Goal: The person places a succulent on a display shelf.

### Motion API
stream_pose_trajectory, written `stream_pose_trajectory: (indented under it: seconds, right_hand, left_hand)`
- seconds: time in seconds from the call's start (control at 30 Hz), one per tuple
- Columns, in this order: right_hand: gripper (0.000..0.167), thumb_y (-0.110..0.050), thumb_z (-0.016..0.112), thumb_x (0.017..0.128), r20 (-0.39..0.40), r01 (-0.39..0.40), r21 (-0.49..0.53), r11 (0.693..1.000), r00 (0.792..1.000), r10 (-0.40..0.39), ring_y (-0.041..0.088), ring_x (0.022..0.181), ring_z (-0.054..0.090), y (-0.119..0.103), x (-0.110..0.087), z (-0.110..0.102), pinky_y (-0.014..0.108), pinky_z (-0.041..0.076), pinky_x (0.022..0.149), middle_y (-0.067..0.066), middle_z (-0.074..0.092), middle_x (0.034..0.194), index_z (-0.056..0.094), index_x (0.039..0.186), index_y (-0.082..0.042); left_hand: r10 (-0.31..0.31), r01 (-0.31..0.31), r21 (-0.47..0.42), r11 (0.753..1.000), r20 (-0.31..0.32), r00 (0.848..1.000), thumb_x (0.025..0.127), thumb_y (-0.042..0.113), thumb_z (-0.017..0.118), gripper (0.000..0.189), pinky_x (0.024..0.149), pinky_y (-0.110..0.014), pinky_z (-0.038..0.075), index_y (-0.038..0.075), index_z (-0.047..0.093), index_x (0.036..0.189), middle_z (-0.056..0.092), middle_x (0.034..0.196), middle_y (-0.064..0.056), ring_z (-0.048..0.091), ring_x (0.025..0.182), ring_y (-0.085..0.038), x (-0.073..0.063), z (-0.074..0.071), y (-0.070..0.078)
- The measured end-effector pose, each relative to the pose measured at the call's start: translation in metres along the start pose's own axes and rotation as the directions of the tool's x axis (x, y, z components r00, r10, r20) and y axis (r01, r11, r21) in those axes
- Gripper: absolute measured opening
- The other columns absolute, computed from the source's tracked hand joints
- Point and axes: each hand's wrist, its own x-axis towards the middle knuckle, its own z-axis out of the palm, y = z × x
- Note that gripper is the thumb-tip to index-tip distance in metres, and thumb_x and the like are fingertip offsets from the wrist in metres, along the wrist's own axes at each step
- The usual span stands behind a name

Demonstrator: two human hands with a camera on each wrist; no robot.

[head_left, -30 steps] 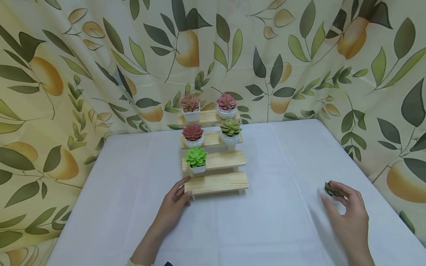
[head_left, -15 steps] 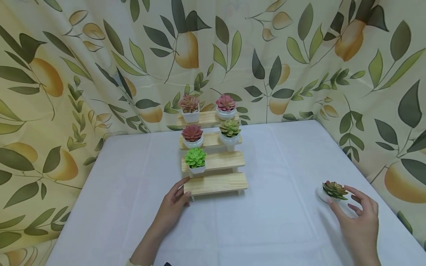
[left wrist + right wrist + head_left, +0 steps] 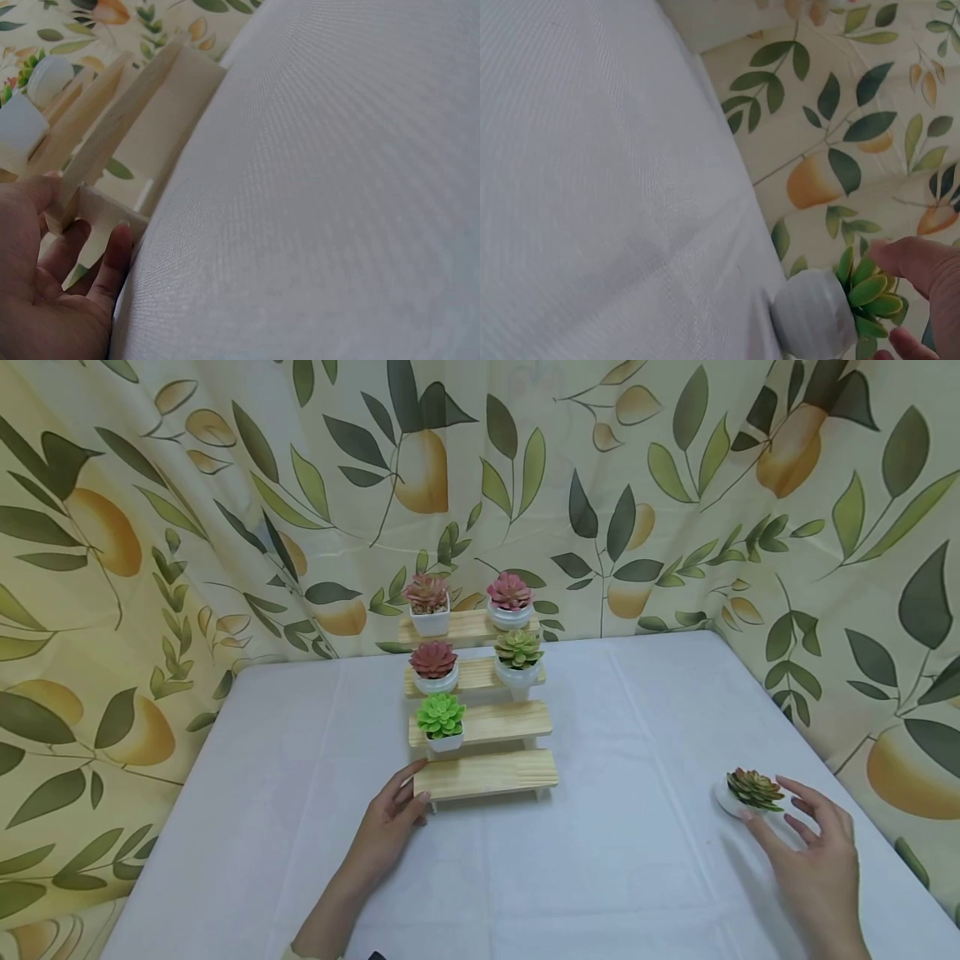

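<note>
A tiered wooden plant stand (image 3: 486,774) stands on the white-covered table. My left hand (image 3: 393,818) grips the left end of its lowest step; in the left wrist view, the fingers (image 3: 112,259) curl around that end. On the right, a green succulent with reddish tips (image 3: 753,789) sits upright in a round white pot (image 3: 814,315) on the cloth. Around its right side my right hand (image 3: 813,843) is spread, with thumb and fingers close to the leaves and pot. Whether they touch it I cannot tell.
Several potted succulents stand on the upper steps: a bright green one (image 3: 441,717), a dark red one (image 3: 433,662), a pale green one (image 3: 519,652), a pink one (image 3: 510,593) and a brownish-pink one (image 3: 428,597). A fruit-patterned curtain (image 3: 600,460) borders the table (image 3: 600,877).
My right hand, earlier holding the succulent with its pot mostly hidden, has loosened and drawn slightly right. The plant now stands upright on the cloth. My left hand stays at the stand.
</note>
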Motion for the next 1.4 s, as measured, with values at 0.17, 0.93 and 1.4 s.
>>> stream_pose_trajectory:
  seconds: [0.17, 0.93, 1.4]
  right_hand:
    - [0.081, -0.033, 0.075, 0.098, 0.12, 0.004, 0.01, 1.0, 0.993, -0.005, 0.04, 0.152, 0.017, 0.0, 0.009, -0.002, 0.056, 0.028, 0.116, 0.017, 0.019, 0.166, 0.031, 0.164, -0.022]
    - [0.087, -0.012, 0.078, 0.095, 0.255, 0.248, -0.002, 0.969, 0.937, -0.24, 0.053, 0.146, 0.024, 0.019, 0.029, 0.008, 0.001, 0.028, 0.096, 0.028, 0.028, 0.162, 0.025, 0.164, -0.012]
    - [0.076, -0.011, 0.074, 0.097, 0.263, 0.235, -0.045, 0.971, 0.94, -0.216, 0.058, 0.142, 0.029, 0.015, 0.03, 0.011, 0.07, 0.029, 0.108, 0.033, 0.035, 0.157, 0.03, 0.159, -0.004]
  left_hand:
    - [-0.005, 0.005, 0.005, 1.0, -0.008, 1.0, 0.105, 0.016, 0.063, 0.051, 0.084, -0.035, 0.058, 0.031, 0.05, 0.152, 0.055, 0.149, -0.008, 0.06, 0.124, -0.023, 0.0, -0.001, 0.0]
    - [-0.014, 0.014, 0.0, 1.0, -0.003, 1.0, 0.105, 0.015, 0.063, 0.051, 0.085, -0.035, 0.058, 0.031, 0.05, 0.152, 0.055, 0.149, -0.008, 0.059, 0.125, -0.023, 0.0, -0.001, -0.001]
    - [-0.005, 0.005, -0.011, 1.0, 0.003, 1.0, 0.106, 0.015, 0.063, 0.051, 0.085, -0.036, 0.058, 0.032, 0.05, 0.152, 0.056, 0.149, -0.007, 0.059, 0.125, -0.023, 0.0, -0.001, 0.0]
